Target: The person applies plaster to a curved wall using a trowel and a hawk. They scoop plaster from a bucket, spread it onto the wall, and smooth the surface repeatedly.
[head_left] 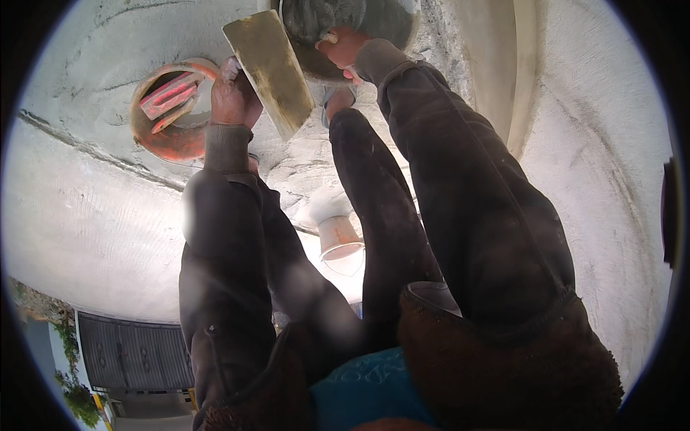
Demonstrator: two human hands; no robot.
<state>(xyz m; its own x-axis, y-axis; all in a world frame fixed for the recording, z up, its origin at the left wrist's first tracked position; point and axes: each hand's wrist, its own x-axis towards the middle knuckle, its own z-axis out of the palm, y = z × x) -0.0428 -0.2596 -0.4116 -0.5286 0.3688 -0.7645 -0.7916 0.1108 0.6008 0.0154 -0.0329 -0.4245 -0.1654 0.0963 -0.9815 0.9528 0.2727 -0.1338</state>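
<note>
A flat rectangular board (272, 75), worn and yellowish-grey like a plasterer's hawk or float, tilts beside my left hand (233, 97). That hand is closed at the board's left edge; how it grips behind the board is hidden. My right hand (345, 52) reaches over a round dark basin (399, 29) holding grey wet-looking material. Its fingers are curled, with a small pale piece by the thumb, and what they hold cannot be made out. Left of my left hand stands an orange bucket (172, 149) with a red-and-pink float (170, 95) inside.
A pale bucket (339, 233) with a wire handle lies between my legs. My sandalled foot (338, 100) is close below the basin. Rough grey plaster or cement surfaces surround me, with a smooth curved edge (525, 79) at right. A dark gate (133, 352) shows at lower left.
</note>
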